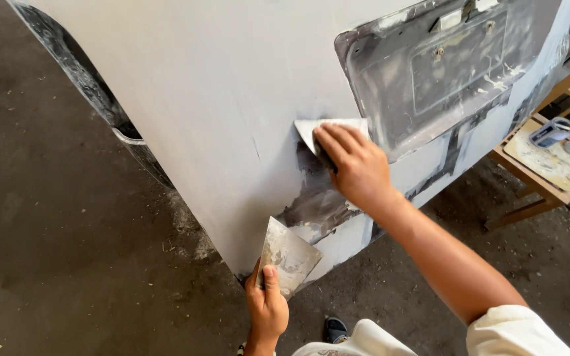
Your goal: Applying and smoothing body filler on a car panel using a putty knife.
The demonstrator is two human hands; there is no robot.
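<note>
Grey, filler-smeared body panel (pixel 219 99) stood upright, so the right hand (pixel 357 168) pressed a thin flat spreader blade (pixel 331 128) against it, fingers splayed on its back for even pressure. Left hand (pixel 266 310) pinched a second putty-crusted metal blade (pixel 288 254) low, thumb on its face, apparently as a palette.

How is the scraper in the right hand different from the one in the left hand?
The right hand's scraper lies pressed flat on the grey panel; the left hand's scraper is held off it, tilted. The right one looks cleaner; the left one is smeared with filler. Both are thin, flat blades.
</note>
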